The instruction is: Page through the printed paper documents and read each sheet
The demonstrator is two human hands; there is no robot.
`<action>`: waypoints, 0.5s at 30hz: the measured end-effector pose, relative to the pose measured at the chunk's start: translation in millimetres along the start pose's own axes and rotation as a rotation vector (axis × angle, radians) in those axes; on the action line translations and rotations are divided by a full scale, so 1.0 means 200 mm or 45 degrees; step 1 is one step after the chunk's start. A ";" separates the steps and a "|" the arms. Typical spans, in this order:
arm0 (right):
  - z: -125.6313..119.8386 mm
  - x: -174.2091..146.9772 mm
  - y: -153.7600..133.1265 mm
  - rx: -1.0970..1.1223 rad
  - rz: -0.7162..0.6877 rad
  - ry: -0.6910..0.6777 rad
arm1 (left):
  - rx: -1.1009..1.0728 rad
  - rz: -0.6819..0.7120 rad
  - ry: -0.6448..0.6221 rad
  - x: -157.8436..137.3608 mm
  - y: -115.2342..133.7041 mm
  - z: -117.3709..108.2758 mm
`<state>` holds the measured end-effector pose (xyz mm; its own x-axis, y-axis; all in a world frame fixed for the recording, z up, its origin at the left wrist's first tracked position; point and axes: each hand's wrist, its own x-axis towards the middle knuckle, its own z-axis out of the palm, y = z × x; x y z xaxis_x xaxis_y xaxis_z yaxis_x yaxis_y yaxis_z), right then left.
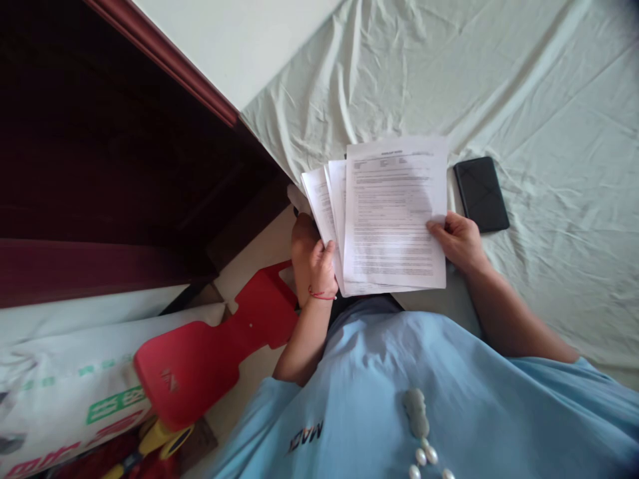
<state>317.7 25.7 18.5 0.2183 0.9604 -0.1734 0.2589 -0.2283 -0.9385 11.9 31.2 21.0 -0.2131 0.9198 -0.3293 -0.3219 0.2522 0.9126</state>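
Several printed sheets of paper (396, 213) are held fanned out above my lap, close to the bed's edge. My left hand (324, 267), with a red string at the wrist, is closed on the lower left edge of the rear sheets (319, 195), its thumb lying on top. On the other side, my right hand (460, 239) pinches the right edge of the front sheet between thumb and fingers. Dense lines of small print cover that front sheet; the words are too small to read. Just right of the papers lies a black phone or flat case (482, 194).
A wrinkled pale green sheet (559, 159) covers the bed. At the lower left stand a red plastic chair (200, 362) and white printed sacks (60, 379). Dark wooden furniture (110, 153) fills the upper left. A yellow-handled tool (154, 442) lies below the chair.
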 end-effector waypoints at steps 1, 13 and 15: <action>0.00 0.00 -0.01 -0.012 0.006 -0.003 | 0.007 0.001 -0.008 0.00 0.00 0.00; 0.00 -0.01 -0.06 -0.069 -0.007 0.010 | -0.037 -0.028 -0.001 0.01 -0.04 -0.02; 0.00 -0.01 -0.06 -0.040 -0.014 0.008 | -0.056 -0.049 0.008 0.01 -0.04 -0.01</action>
<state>314.0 26.2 29.0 0.2211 0.9619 -0.1608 0.2909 -0.2224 -0.9305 10.9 30.7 13.0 -0.2058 0.9076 -0.3659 -0.3699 0.2740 0.8877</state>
